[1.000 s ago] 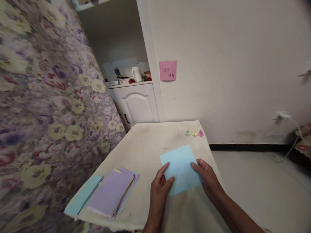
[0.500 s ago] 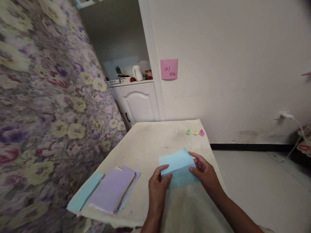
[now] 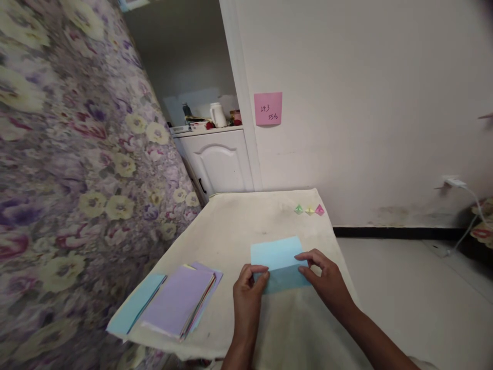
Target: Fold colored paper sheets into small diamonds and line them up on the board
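A light blue sheet of paper (image 3: 278, 253) lies folded in half on the cream table (image 3: 239, 226), its far flap brought toward me over the near half. My left hand (image 3: 246, 298) pinches the fold's left end with thumb and fingers. My right hand (image 3: 323, 280) pinches the right end, fingers curled on the paper's edge. Both hands hold the sheet flat against the tabletop.
A stack of purple and blue paper sheets (image 3: 169, 303) lies at the table's near left corner. Three small folded paper pieces, green, yellow and pink (image 3: 309, 209), sit near the far right edge. A flowered curtain (image 3: 77, 169) hangs at left. A pink note (image 3: 267, 108) is stuck on the wall.
The flat blue square has been folded in half: the far edge was lifted and brought toward me, and now the flap lies down on the near half under both hands.
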A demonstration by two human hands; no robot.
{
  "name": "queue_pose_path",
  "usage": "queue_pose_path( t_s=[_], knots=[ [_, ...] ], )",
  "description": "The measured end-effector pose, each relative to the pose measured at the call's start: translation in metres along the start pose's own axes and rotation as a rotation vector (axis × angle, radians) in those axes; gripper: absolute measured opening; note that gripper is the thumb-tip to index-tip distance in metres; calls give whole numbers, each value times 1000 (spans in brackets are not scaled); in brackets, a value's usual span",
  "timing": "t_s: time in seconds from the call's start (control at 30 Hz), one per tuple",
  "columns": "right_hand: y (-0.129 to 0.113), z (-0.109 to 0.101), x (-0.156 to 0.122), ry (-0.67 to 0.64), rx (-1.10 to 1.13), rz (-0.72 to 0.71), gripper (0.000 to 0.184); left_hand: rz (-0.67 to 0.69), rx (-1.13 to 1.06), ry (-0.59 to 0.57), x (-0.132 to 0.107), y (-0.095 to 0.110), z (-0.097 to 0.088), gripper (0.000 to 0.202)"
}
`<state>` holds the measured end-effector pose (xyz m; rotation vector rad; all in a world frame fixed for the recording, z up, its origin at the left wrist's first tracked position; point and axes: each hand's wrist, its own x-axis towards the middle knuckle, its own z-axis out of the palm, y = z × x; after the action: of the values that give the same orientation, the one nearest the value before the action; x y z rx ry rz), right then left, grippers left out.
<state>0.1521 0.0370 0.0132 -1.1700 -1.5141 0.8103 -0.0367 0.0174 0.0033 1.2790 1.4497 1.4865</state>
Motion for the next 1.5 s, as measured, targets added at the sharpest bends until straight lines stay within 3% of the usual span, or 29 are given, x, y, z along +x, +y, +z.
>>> queue_pose_path(
  t_s=[0.23, 0.43, 0.7, 0.87, 1.03, 1.5],
  knots=[
    [2, -6, 2, 23, -18, -25, 12, -35, -72, 3, -1, 5, 2, 20],
    [5, -7, 1, 22, -59, -85, 9, 90, 55, 14, 0, 4, 3, 6],
    [8, -8, 1, 41, -110, -135, 9, 156, 96, 28, 1, 8, 3, 4],
    [9, -10, 5, -73, 105, 52, 7, -25, 20, -71, 0, 6, 0, 11],
    [18, -4, 7, -167, 215, 242, 15, -158, -26, -81, 2, -4, -3, 22],
    [18, -6, 7, -129, 165, 218, 12, -89, -6, -24, 0, 5, -6, 19]
  ],
)
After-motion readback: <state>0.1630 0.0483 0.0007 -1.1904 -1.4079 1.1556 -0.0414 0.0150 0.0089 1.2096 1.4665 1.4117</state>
